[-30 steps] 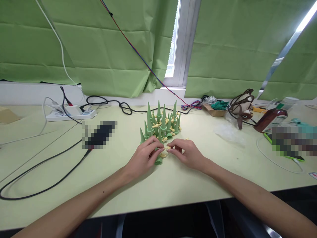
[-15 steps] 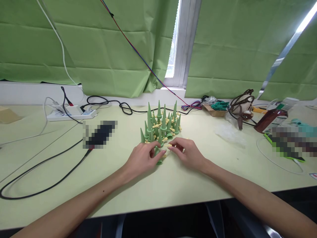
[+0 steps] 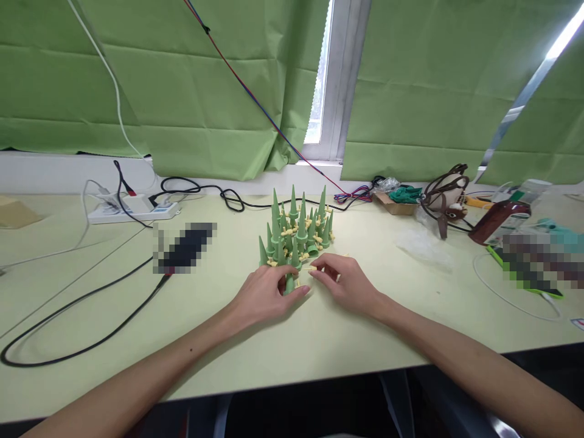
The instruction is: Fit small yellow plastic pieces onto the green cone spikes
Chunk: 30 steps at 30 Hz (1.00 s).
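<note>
Yellow peg (image 3: 309, 268) is sitting pinched in the right hand (image 3: 344, 281); the left hand (image 3: 263, 292), fingers (image 3: 287, 269) parted, should be steadying the spike (image 3: 290, 283) nearest the desk's front edge (image 3: 283, 376).

The left hand (image 3: 263, 294) has opened up just below frame centre. A second ago its thumb and forefinger were nearly together, now they're spread by the nearest green cone (image 3: 290, 283), thumb tip sitting lower.

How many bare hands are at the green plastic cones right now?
2. The left bare hand is on their near side, thumb and forefinger around a green plastic cone, grip unclear; the right bare hand, to its right, pinches a thin yellow plastic piece. No others show.
</note>
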Each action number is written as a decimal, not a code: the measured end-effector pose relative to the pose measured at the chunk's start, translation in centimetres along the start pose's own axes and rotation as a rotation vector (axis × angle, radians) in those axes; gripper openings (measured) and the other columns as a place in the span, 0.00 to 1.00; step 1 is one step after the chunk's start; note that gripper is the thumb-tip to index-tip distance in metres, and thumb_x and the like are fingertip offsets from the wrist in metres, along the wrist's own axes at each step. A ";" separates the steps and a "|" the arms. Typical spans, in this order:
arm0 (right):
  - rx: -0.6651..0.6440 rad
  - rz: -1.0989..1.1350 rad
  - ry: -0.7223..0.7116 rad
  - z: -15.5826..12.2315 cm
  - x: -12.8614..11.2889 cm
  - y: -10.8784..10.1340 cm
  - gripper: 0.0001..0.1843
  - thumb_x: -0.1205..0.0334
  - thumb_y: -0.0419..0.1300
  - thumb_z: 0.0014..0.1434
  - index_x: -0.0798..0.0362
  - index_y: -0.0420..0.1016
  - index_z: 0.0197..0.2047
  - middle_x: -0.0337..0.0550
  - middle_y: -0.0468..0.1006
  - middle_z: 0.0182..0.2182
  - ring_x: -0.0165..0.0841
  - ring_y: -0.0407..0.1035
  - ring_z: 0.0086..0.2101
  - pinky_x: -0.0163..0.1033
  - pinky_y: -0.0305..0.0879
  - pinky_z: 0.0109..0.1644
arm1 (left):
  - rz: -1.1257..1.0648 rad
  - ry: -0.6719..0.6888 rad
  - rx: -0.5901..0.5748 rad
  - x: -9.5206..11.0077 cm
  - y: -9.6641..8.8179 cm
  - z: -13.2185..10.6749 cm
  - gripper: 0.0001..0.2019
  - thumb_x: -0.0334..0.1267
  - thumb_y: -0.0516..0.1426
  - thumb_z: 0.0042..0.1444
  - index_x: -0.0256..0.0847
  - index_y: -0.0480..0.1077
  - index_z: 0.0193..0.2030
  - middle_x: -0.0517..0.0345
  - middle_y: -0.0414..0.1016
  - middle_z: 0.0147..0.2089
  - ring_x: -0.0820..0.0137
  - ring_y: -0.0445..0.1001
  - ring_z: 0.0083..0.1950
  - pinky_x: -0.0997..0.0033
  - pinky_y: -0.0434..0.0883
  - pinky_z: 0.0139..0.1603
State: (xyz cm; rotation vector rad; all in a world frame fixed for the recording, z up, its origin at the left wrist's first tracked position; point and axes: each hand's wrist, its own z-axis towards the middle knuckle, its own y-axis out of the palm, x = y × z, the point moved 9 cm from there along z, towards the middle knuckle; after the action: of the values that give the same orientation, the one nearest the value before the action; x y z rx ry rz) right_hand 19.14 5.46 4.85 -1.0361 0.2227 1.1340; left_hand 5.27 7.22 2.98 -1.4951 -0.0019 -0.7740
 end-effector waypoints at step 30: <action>0.115 -0.015 -0.086 0.0 -1.0 -1.4 0.06 0.62 0.60 0.65 0.54 0.77 0.41 0.42 0.77 0.29 0.28 0.66 0.24 0.34 0.65 0.28 | -0.052 0.245 0.406 1.3 -3.2 -1.4 0.20 0.51 0.62 0.58 0.41 0.73 0.51 0.62 0.74 0.34 0.77 0.64 0.23 0.74 0.64 0.27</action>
State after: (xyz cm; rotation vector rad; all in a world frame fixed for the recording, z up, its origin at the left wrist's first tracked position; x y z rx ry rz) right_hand 19.86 4.74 6.24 -0.8839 0.2091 1.1360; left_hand 4.17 5.79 6.21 -1.0143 -0.0131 -0.9336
